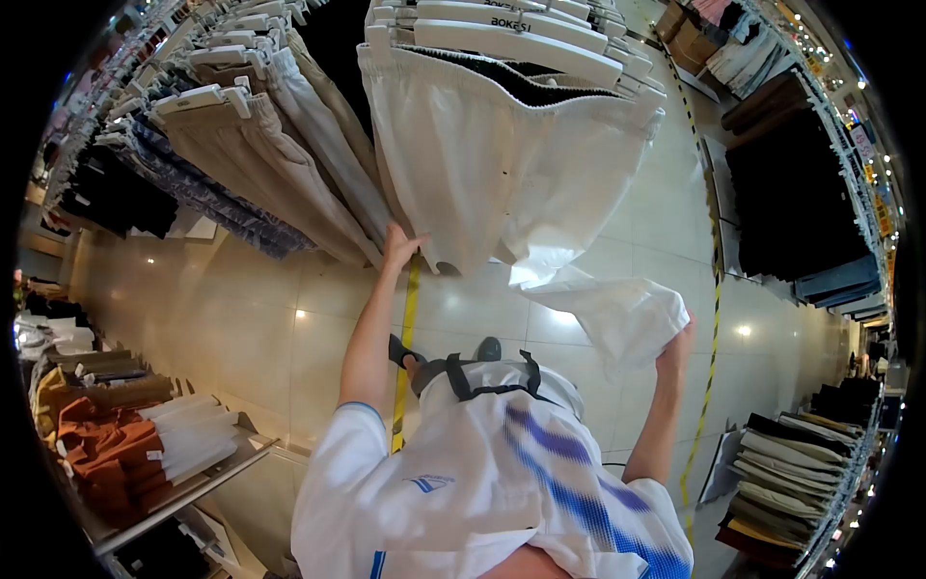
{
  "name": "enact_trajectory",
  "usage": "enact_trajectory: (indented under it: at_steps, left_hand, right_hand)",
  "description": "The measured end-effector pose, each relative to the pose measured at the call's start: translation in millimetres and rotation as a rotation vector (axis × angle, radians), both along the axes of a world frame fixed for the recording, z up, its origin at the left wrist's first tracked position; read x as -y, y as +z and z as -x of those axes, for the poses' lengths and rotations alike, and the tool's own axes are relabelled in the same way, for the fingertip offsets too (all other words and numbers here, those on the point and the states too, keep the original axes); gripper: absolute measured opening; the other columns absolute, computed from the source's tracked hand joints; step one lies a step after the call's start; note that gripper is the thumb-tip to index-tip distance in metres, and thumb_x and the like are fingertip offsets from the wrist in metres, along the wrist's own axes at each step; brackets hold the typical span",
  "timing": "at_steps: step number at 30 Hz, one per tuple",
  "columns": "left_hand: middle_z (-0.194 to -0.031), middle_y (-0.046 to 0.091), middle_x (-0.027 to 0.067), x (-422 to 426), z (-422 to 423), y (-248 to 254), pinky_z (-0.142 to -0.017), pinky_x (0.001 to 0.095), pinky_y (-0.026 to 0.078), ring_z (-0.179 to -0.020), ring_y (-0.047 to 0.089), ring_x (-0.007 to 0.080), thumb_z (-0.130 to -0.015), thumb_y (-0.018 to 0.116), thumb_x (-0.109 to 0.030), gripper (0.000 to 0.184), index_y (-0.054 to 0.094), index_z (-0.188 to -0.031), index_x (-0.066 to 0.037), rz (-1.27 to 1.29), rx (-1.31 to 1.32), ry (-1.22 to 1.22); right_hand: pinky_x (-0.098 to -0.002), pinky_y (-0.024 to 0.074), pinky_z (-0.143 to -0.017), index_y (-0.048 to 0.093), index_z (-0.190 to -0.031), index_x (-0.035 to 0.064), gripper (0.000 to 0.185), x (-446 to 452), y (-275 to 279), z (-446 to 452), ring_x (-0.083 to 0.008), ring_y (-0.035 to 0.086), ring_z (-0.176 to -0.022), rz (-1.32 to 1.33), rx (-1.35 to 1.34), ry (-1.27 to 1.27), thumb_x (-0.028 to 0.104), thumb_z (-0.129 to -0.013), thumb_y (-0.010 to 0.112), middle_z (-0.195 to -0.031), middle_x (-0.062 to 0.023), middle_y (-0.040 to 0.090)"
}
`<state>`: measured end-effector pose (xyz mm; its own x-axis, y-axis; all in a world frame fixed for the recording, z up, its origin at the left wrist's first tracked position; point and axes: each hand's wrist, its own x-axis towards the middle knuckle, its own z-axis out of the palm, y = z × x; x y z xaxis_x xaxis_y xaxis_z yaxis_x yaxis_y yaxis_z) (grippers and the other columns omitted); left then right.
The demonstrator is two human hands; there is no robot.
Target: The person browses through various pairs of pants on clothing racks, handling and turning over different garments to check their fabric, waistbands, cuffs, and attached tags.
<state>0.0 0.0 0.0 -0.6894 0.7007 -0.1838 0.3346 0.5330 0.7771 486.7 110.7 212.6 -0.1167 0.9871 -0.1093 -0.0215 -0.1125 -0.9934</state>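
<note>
While the white trousers (434, 145) hang from a hanger (516, 50) at far centre, the right hand (675, 345) is closed on one leg's end, drawn out rightward. The left hand (400, 247) is at the other leg's hem; its fingers are partly hidden, so grip cannot be confirmed. Risk: harder sideways pulling could slip the waistband off its clips, dropping cloth onto the tiled floor (463, 318). Beige trousers (260, 145) to the left could snag on a careless hand.

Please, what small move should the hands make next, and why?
Perhaps the right hand should lower the white fabric trouser leg, because it holds this leg out sideways, while the other white leg hangs down beside the left hand.
</note>
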Motion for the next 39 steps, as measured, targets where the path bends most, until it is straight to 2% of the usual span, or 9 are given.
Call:
enact_trajectory:
  at_steps: [9, 11, 16, 21, 23, 25, 29, 34, 39]
  left_hand:
    - [-0.108, 0.063, 0.0161, -27, 18, -65, -0.086, 0.0340, 0.046, -0.100, 0.060, 0.0274, -0.083, 0.066, -0.016, 0.042, 0.054, -0.115, 0.009, -0.126, 0.390, 0.095]
    - [-0.104, 0.065, 0.0206, -8, 18, -111, -0.079, 0.0364, 0.049, -0.095, 0.064, 0.0293, -0.081, 0.063, -0.014, 0.038, 0.057, -0.113, 0.006, -0.197, 0.249, 0.002]
    - [-0.089, 0.067, 0.0229, 52, -3, -147, -0.072, 0.0399, 0.050, -0.084, 0.066, 0.0329, -0.085, 0.060, -0.021, 0.029, 0.062, -0.096, 0.006, -0.152, 0.119, -0.060]
    - [-0.077, 0.063, 0.0251, 67, -33, -45, -0.066, 0.0423, 0.048, -0.076, 0.064, 0.0331, -0.091, 0.054, -0.029, 0.037, 0.061, -0.089, 0.007, 0.197, 0.076, -0.236]
    - [-0.083, 0.065, 0.0192, 69, -49, -20, -0.068, 0.0399, 0.049, -0.075, 0.064, 0.0311, -0.091, 0.054, -0.028, 0.034, 0.060, -0.097, 0.004, -0.102, 0.207, -0.155]
    - [-0.087, 0.065, 0.0133, 58, -76, 38, -0.069, 0.0384, 0.051, -0.078, 0.064, 0.0274, -0.090, 0.057, -0.028, 0.031, 0.059, -0.101, 0.001, -0.207, 0.555, 0.023]
    - [-0.102, 0.064, 0.0079, 45, -92, 134, -0.081, 0.0406, 0.054, -0.091, 0.064, 0.0259, -0.087, 0.060, -0.023, 0.033, 0.053, -0.114, -0.004, -0.461, 1.270, 0.276]
    - [-0.104, 0.064, 0.0112, 37, -115, 208, -0.086, 0.0443, 0.052, -0.097, 0.063, 0.0283, -0.090, 0.055, -0.022, 0.031, 0.055, -0.112, -0.001, -0.642, 1.499, 0.377]
    - [-0.109, 0.064, 0.0128, 39, -113, 220, -0.094, 0.0448, 0.046, -0.104, 0.060, 0.0287, -0.092, 0.048, -0.023, 0.031, 0.056, -0.113, -0.001, -0.830, 1.486, 0.375]
  right_hand:
    - [-0.0224, 0.0454, -0.060, 0.061, -0.092, 0.0026, 0.010, -9, -34, -22, -0.0059, 0.056, -0.071, -0.087, 0.137, -0.086, 0.009, -0.084, 0.059, -0.075, 0.0027, 0.059]
    - [-0.0282, 0.0461, -0.061, 0.062, -0.090, 0.0026, 0.010, -14, -54, -30, -0.0142, 0.060, -0.069, -0.184, 0.716, -0.060, 0.005, -0.081, 0.057, -0.074, -0.0036, 0.063]
    - [-0.0416, 0.0471, -0.069, 0.064, -0.091, 0.0030, 0.019, -14, -134, -23, -0.0345, 0.061, -0.077, -0.492, 1.050, 0.031, 0.000, -0.076, 0.053, -0.077, -0.0164, 0.062]
    - [-0.0462, 0.0471, -0.076, 0.062, -0.100, 0.0030, 0.027, -24, -238, -28, -0.0381, 0.060, -0.088, -0.319, 1.190, 0.269, -0.001, -0.075, 0.054, -0.088, -0.0200, 0.062]
    - [-0.0444, 0.0473, -0.082, 0.054, -0.115, 0.0026, 0.042, -14, -252, -4, -0.0392, 0.057, -0.096, -0.170, 1.274, 0.258, 0.001, -0.074, 0.058, -0.106, -0.0228, 0.058]
    - [-0.0422, 0.0464, -0.088, 0.044, -0.127, 0.0017, 0.055, -9, -273, 26, -0.0380, 0.054, -0.104, -0.305, 1.143, 0.511, 0.008, -0.075, 0.064, -0.119, -0.0238, 0.051]
    - [-0.0397, 0.0334, -0.105, 0.034, -0.136, -0.0014, 0.073, 40, -207, 133, -0.0260, 0.042, -0.126, 0.221, 0.145, 0.939, 0.032, -0.082, 0.069, -0.135, -0.0171, 0.044]
    - [-0.0355, 0.0188, -0.112, 0.033, -0.138, -0.0016, 0.073, 55, -263, 181, -0.0233, 0.034, -0.131, 0.746, -0.278, 0.891, 0.035, -0.085, 0.066, -0.142, -0.0125, 0.037]
    - [-0.0339, 0.0239, -0.110, 0.041, -0.135, 0.0008, 0.061, 69, -219, 176, -0.0183, 0.038, -0.128, 0.703, -0.464, 1.207, 0.022, -0.084, 0.068, -0.138, -0.0105, 0.044]
